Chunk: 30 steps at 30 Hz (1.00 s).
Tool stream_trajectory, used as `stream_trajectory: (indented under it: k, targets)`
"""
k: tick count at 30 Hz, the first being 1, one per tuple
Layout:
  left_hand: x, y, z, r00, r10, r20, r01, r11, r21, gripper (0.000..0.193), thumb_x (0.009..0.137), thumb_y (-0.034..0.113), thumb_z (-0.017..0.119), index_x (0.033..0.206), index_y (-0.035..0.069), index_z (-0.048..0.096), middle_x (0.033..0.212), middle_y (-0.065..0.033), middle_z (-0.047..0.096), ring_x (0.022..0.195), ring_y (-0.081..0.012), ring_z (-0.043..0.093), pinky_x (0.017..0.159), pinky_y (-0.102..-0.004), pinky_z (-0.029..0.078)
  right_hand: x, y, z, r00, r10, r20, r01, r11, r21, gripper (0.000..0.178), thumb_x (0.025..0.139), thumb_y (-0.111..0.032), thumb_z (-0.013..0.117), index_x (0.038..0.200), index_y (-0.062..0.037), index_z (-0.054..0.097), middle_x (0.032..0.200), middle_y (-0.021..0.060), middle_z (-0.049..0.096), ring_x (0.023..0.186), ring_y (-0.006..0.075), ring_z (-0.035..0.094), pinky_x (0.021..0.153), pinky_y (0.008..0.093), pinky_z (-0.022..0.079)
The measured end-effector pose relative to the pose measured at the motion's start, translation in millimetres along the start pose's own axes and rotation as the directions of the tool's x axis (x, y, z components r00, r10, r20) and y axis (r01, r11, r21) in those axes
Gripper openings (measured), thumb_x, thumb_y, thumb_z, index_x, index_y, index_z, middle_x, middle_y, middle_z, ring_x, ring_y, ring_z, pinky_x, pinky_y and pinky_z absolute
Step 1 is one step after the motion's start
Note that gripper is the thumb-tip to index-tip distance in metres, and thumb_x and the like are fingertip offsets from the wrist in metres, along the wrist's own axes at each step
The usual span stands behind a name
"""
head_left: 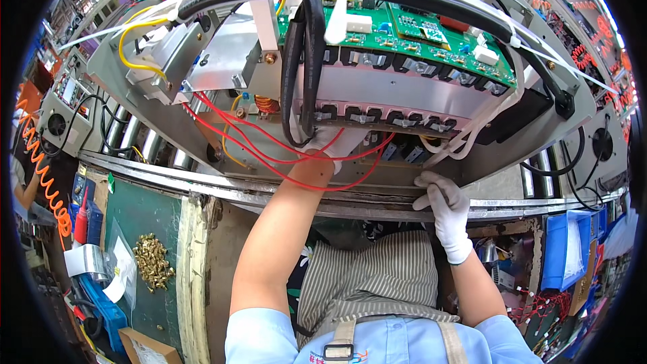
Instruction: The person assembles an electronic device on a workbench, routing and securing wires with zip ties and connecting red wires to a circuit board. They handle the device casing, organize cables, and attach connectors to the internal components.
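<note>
An open metal housing [485,170] fills the space before me, with a green circuit board [377,40] mounted along its upper part. My left hand [349,143], in a white glove, reaches into the housing below the row of black components [364,116]. Its fingers are hidden there. Loose red wires [290,160] loop across that wrist, and a thick black cable [311,67] hangs beside it. At the housing's near edge is my gloved right hand [445,205], thumb and fingers apart and nothing visible in its grasp. White wires [465,136] run down inside the housing just above it.
The housing rests on a roller conveyor [131,131] with a metal rail [384,207]. On the green bench at left lie a pile of brass fasteners [153,261] and a red bottle [81,224]. Blue bins [565,249] stand at right. More housings flank this one.
</note>
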<state>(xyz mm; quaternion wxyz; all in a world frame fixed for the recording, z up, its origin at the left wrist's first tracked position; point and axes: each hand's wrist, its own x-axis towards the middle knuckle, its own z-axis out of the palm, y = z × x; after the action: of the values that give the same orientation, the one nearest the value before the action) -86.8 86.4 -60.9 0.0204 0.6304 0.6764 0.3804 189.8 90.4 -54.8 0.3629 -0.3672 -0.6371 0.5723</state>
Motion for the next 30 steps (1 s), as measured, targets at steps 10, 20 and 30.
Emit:
stream_trajectory:
  k: [10, 20, 30]
  targets:
    - [-6.8, -1.7, -3.6, 1.000, -0.013, 0.005, 0.013, 1.000, 0.010, 0.046, 0.096, 0.029, 0.055, 0.137, 0.008, 0.048, 0.138, -0.0136, 0.050, 0.129, -0.0294, 0.044, 0.110, -0.0443, 0.033, -0.7, 0.6, -0.7, 1.000, -0.012, 0.006, 0.012, 1.000, -0.004, 0.023, 0.093, 0.002, 0.052, 0.112, 0.0100, 0.062, 0.097, 0.0151, 0.072, 0.073, 0.0120, 0.068, 0.080, 0.0233, 0.051]
    - [-3.2, -4.7, -0.6, 1.000, 0.013, -0.008, -0.013, 0.999, 0.032, 0.044, 0.097, 0.026, 0.054, 0.136, 0.007, 0.048, 0.137, -0.0136, 0.050, 0.126, -0.0297, 0.046, 0.109, -0.0445, 0.035, 0.9, 5.1, -1.9, 0.999, -0.040, 0.002, 0.040, 0.999, -0.033, 0.023, 0.093, 0.001, 0.053, 0.111, 0.0101, 0.063, 0.095, 0.0152, 0.072, 0.075, 0.0126, 0.067, 0.083, 0.0246, 0.050]
    - [-8.9, -7.9, 2.6, 1.000, 0.024, 0.004, -0.024, 0.999, 0.037, 0.042, 0.098, 0.024, 0.053, 0.136, 0.006, 0.048, 0.135, -0.0137, 0.051, 0.123, -0.0300, 0.049, 0.108, -0.0448, 0.037, 0.0, 2.0, -0.4, 1.000, -0.009, -0.002, 0.009, 1.000, 0.023, 0.024, 0.093, 0.002, 0.053, 0.114, 0.0104, 0.062, 0.101, 0.0163, 0.071, 0.074, 0.0116, 0.067, 0.082, 0.0231, 0.051]
